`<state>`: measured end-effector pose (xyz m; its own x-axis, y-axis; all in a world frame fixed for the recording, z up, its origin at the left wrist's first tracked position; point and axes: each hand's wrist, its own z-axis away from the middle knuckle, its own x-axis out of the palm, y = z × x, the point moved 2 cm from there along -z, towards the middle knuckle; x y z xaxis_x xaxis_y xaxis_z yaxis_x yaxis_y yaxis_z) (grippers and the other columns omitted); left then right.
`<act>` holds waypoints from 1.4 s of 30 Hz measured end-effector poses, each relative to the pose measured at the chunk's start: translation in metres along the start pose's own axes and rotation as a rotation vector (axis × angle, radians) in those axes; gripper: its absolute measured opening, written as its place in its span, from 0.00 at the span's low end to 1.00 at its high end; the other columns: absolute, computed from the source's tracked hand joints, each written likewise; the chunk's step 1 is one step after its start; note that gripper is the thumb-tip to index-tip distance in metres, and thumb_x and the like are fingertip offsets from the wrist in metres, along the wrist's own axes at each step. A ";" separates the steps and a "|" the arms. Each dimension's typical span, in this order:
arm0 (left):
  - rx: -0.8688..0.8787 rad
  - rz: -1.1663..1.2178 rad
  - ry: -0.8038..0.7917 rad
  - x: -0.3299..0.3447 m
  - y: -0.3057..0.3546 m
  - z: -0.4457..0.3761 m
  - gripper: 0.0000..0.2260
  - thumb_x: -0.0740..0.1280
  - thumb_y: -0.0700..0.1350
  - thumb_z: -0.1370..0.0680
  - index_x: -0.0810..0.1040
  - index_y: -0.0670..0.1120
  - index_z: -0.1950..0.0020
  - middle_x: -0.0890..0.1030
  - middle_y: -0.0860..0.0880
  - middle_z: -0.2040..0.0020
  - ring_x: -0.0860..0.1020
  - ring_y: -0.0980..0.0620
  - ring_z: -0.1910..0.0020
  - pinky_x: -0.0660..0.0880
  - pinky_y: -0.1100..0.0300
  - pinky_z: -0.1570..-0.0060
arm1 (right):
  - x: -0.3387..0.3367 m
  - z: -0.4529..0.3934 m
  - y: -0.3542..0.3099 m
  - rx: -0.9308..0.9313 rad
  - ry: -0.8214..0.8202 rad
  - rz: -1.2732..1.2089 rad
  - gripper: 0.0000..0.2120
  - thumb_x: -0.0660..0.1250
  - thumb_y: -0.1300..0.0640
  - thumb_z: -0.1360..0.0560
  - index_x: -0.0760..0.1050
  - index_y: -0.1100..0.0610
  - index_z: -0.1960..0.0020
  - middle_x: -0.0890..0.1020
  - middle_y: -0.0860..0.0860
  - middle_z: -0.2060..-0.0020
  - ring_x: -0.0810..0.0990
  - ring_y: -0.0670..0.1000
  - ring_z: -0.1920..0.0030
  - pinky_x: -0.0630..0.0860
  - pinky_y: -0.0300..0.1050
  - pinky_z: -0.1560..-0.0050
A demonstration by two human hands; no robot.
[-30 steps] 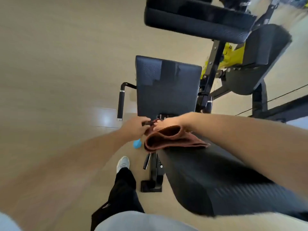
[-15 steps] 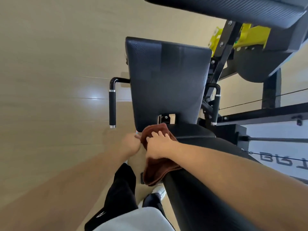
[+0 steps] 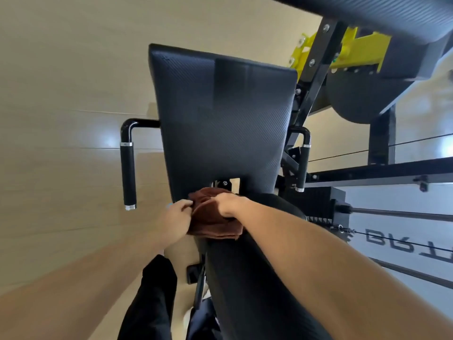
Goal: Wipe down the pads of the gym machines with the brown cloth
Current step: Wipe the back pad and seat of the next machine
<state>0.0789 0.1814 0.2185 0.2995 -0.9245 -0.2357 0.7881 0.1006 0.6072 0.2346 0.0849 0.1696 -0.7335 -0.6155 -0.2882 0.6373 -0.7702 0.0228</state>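
I see a pale wooden floor (image 3: 61, 99) spreading left of the black machine frame (image 3: 316, 77). A black left handle (image 3: 128, 175) juts out on the frame's left side, a shorter right handle (image 3: 302, 165) just beside the frame's post. A yellow bracket (image 3: 358, 49) sits against the frame's upper part. A thin cable (image 3: 367, 150) runs rightward from the frame. Black trouser legs (image 3: 152, 298) show below it.

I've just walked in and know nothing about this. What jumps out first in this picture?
Two bare arms reach in from below, and the left hand and right hand both grip a brown cloth bunched on the end of a black pad. Just beyond stands a big black seat pad, filling the middle. A bright yellow bracket glows at upper right.
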 end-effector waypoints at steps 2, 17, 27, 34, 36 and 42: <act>0.059 -0.123 -0.102 0.009 0.022 -0.008 0.14 0.62 0.49 0.21 0.81 0.54 0.38 0.82 0.51 0.41 0.79 0.47 0.39 0.73 0.56 0.37 | -0.009 0.005 0.051 0.084 0.060 -0.018 0.21 0.63 0.43 0.24 0.73 0.37 0.31 0.73 0.47 0.26 0.71 0.57 0.28 0.60 0.66 0.26; -0.108 -0.358 -0.016 -0.029 0.006 -0.042 0.16 0.59 0.38 0.20 0.76 0.44 0.33 0.77 0.42 0.33 0.74 0.42 0.34 0.69 0.56 0.41 | -0.013 0.072 -0.020 -0.226 -0.055 -0.037 0.46 0.49 0.20 0.31 0.55 0.43 0.19 0.52 0.51 0.18 0.46 0.59 0.18 0.45 0.61 0.20; -0.019 -0.394 -0.306 0.000 0.055 -0.027 0.18 0.63 0.49 0.18 0.75 0.48 0.29 0.76 0.46 0.31 0.74 0.45 0.33 0.71 0.57 0.35 | -0.036 0.079 0.054 -0.102 0.061 -0.107 0.15 0.59 0.50 0.15 0.73 0.50 0.31 0.73 0.53 0.30 0.69 0.53 0.29 0.61 0.43 0.28; 0.031 -0.711 -0.562 0.044 0.099 0.041 0.27 0.56 0.60 0.18 0.59 0.53 0.20 0.61 0.48 0.20 0.61 0.45 0.22 0.57 0.52 0.24 | -0.042 0.159 0.119 -0.075 0.056 -0.241 0.11 0.62 0.54 0.17 0.79 0.49 0.37 0.80 0.46 0.43 0.78 0.57 0.34 0.70 0.51 0.29; 0.040 -0.739 -0.554 0.042 0.106 0.060 0.26 0.55 0.60 0.18 0.61 0.54 0.21 0.63 0.49 0.21 0.62 0.46 0.23 0.58 0.54 0.25 | -0.039 0.181 0.120 -0.126 0.007 -0.308 0.10 0.63 0.52 0.18 0.82 0.49 0.42 0.87 0.48 0.52 0.85 0.53 0.45 0.80 0.46 0.42; 0.099 -0.730 -0.421 0.027 0.105 0.143 0.27 0.58 0.66 0.22 0.78 0.51 0.33 0.77 0.48 0.31 0.75 0.47 0.34 0.67 0.50 0.29 | -0.012 0.289 0.097 -0.516 -0.135 -0.348 0.13 0.58 0.61 0.17 0.79 0.61 0.39 0.85 0.49 0.53 0.83 0.45 0.54 0.79 0.37 0.50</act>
<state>0.0928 0.1147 0.3841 -0.5067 -0.8068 -0.3039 0.6495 -0.5890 0.4809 0.2371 -0.0300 0.4518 -0.9201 -0.3850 -0.0715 0.3630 -0.7700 -0.5247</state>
